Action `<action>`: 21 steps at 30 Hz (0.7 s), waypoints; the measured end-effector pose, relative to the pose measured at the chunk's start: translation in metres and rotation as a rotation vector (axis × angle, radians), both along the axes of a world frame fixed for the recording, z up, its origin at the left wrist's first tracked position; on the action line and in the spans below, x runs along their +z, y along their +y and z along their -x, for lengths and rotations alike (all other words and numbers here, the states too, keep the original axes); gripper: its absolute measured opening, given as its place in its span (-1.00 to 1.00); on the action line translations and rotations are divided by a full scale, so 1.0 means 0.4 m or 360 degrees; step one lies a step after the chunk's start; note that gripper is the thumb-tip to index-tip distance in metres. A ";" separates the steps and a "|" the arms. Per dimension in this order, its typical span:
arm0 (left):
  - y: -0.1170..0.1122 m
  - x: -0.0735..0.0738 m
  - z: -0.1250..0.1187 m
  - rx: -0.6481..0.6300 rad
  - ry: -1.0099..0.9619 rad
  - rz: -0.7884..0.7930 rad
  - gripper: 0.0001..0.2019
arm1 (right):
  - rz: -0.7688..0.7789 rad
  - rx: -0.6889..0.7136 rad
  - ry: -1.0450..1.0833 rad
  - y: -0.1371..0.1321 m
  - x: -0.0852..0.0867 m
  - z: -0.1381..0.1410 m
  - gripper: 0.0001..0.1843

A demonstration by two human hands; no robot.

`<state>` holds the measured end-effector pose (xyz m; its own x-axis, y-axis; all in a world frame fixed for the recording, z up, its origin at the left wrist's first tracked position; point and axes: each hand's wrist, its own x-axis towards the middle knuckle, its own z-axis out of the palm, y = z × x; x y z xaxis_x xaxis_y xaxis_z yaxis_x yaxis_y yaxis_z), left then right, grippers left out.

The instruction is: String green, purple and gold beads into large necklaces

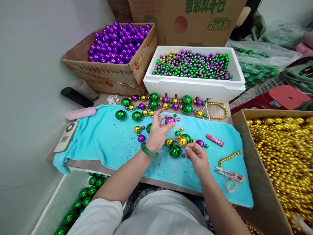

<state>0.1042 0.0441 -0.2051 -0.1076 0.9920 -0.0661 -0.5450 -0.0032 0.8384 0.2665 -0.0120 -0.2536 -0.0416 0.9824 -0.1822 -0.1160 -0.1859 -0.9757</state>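
My left hand point(157, 132), a green bangle at its wrist, holds a shiny purple bead point(170, 120) between thumb and fingers above the turquoise towel point(110, 140). My right hand point(197, 156) is closed in a pinch beside a gold bead point(182, 141); what its fingertips grip is too small to make out. Around the hands lie a large green bead point(175, 151), a purple bead point(200, 143) and several smaller beads. Behind them a finished-looking bead necklace point(187, 109) is laid out in two rows, with a loop of small gold beads at its right end.
Pink-handled thread snips point(230, 174), a short gold bead strand point(230, 158) and a pink packet point(215, 140) lie on the right. A white foam box point(193, 86) of small beads and a carton point(105, 76) of purple beads stand behind. A carton point(259, 163) of gold beads stands right.
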 end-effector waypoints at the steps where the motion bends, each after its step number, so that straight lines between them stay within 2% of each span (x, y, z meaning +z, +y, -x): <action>1: -0.002 -0.005 -0.001 -0.0105 0.0086 -0.0035 -0.40 | -0.0014 -0.0022 0.0009 0.002 0.000 -0.001 -0.74; 4: 0.022 -0.029 0.017 -0.0316 0.0494 -0.0136 -0.61 | -0.0079 -0.0124 0.0013 0.006 -0.001 -0.016 -0.75; 7: 0.072 -0.065 0.037 -0.0341 0.1211 -0.0213 -0.82 | -0.0135 -0.0228 0.0023 0.006 -0.001 -0.040 -0.77; 10: 0.108 -0.099 0.026 -0.0583 0.2015 -0.0170 -0.88 | -0.0151 -0.0296 0.0059 0.002 -0.003 -0.059 -0.79; 12: 0.115 -0.115 0.000 -0.0727 0.2382 -0.0033 -0.83 | -0.0132 -0.0313 0.0074 -0.002 -0.004 -0.065 -0.79; 14: 0.113 -0.127 -0.028 -0.0766 0.2555 0.0103 -0.76 | -0.0109 -0.0314 0.0077 -0.006 -0.005 -0.066 -0.78; 16: 0.110 -0.136 -0.050 -0.0772 0.2558 0.0168 -0.75 | -0.0099 -0.0303 0.0067 -0.008 -0.005 -0.064 -0.77; 21: 0.104 -0.136 -0.042 -0.0813 0.2427 0.0114 -0.94 | -0.0096 -0.0265 0.0037 -0.007 -0.008 -0.060 -0.78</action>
